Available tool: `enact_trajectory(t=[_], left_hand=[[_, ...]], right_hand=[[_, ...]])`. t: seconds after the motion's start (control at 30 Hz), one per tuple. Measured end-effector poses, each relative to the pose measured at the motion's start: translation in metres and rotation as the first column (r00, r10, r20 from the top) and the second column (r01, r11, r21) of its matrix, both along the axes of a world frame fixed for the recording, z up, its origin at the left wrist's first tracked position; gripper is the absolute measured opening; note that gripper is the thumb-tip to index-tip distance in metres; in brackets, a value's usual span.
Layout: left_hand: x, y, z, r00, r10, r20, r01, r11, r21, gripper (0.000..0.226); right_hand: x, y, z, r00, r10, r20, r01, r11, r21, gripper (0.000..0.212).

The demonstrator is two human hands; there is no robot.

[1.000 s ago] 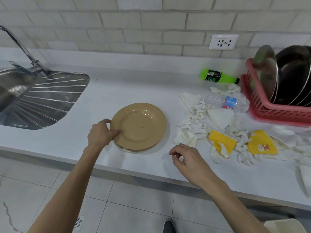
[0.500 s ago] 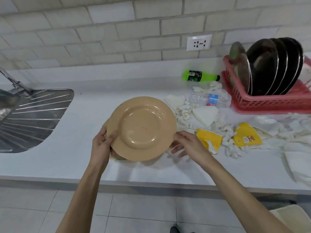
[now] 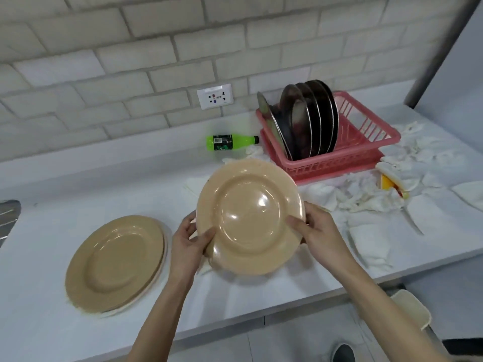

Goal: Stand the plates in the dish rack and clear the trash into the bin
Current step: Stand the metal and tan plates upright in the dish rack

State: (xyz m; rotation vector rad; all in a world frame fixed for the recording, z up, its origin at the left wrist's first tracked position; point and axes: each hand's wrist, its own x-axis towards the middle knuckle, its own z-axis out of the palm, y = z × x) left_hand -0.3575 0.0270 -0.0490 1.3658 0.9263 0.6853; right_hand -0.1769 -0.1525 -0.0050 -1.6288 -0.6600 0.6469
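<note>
White counter (image 3: 78,189), brick-pattern wall (image 3: 130,48), tissues (image 3: 366,194) strewn

Kitchen, likely home or staff pantry. White countertop (image 3: 78,178) runs across frame below pale brick-pattern wall (image 3: 130,48). Wall socket (image 3: 214,96) upper centre. Pink dish rack (image 3: 347,150) right of centre, dark metal plates (image 3: 317,118) standing in it. Ribbed steel sink drainboard edge (image 3: 9,216) at far left. Tan plates (image 3: 115,259) stacked lower left. Tiled floor (image 3: 287,340) along bottom, cream bin (image 3: 415,309) lower right.
</note>
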Motion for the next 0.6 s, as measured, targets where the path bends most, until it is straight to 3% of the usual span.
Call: enact_trajectory(t=[0.1, 0.2, 0.4, 0.5, 0.6], left_hand=[[0.048, -0.017, 0.005, 0.995, -0.081, -0.051, 0.083, 0.996, 0.027, 0.052], [0.099, -0.044, 0.006, 0.978, -0.175, -0.113, 0.179, 0.984, 0.019, 0.044], [0.202, -0.125, 0.006, 0.932, -0.35, -0.094, 0.348, 0.937, -0.031, 0.049], [0.244, -0.139, 0.005, 0.949, -0.287, -0.127, 0.298, 0.951, 0.081, 0.044], [0.273, -0.142, 0.004, 0.965, -0.19, -0.181, 0.241, 0.915, 0.323, 0.048]], right_hand=[[0.034, -0.03, 0.019, 0.996, -0.039, 0.085, 0.037, 0.999, 0.015, 0.021], [0.077, -0.063, 0.042, 0.98, -0.075, 0.184, 0.075, 0.997, 0.008, 0.023], [0.182, -0.118, 0.088, 0.881, -0.107, 0.461, 0.164, 0.983, -0.087, 0.034], [0.232, -0.127, 0.103, 0.835, -0.092, 0.543, 0.193, 0.972, -0.132, 0.032], [0.273, -0.123, 0.118, 0.78, -0.057, 0.623, 0.201, 0.966, -0.164, 0.033]])
